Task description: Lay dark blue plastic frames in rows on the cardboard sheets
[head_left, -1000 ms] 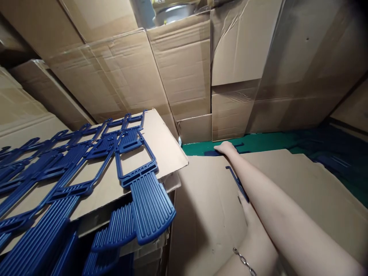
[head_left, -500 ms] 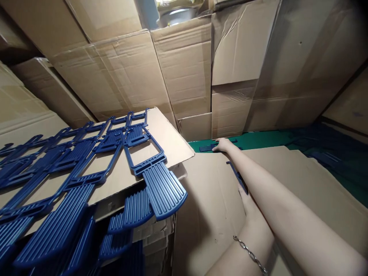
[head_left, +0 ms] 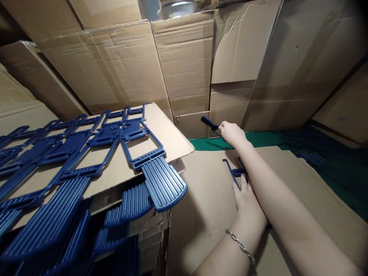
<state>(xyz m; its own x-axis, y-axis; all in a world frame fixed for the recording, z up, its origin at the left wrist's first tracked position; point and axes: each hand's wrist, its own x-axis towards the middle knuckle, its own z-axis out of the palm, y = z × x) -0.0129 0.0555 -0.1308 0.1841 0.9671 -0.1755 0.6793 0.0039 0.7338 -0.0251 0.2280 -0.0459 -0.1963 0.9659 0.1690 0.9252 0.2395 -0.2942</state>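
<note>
My right hand (head_left: 232, 134) is closed on a dark blue plastic part (head_left: 209, 122), raised above the green surface near the cardboard wall. Nearer to me, my left hand (head_left: 245, 195), below a wrist with a chain bracelet (head_left: 240, 245), rests on another blue frame part (head_left: 237, 172) lying on the cardboard sheet (head_left: 201, 184). Its fingers are spread over that part's lower end. At the left, several blue ribbed parts with open frames (head_left: 163, 184) lie in rows on a raised stack of cardboard, their ribbed ends hanging past the edge.
Cardboard boxes (head_left: 184, 65) form a wall across the back. A metal bowl (head_left: 179, 8) stands at the top. The green surface (head_left: 258, 138) shows behind the sheet, with more dark parts (head_left: 314, 159) at the right. The stack's corner juts out beside my left hand.
My right hand has lifted a blue part off the green surface. My left hand has shifted slightly, and more of the blue part under it shows. The view has moved slightly.
</note>
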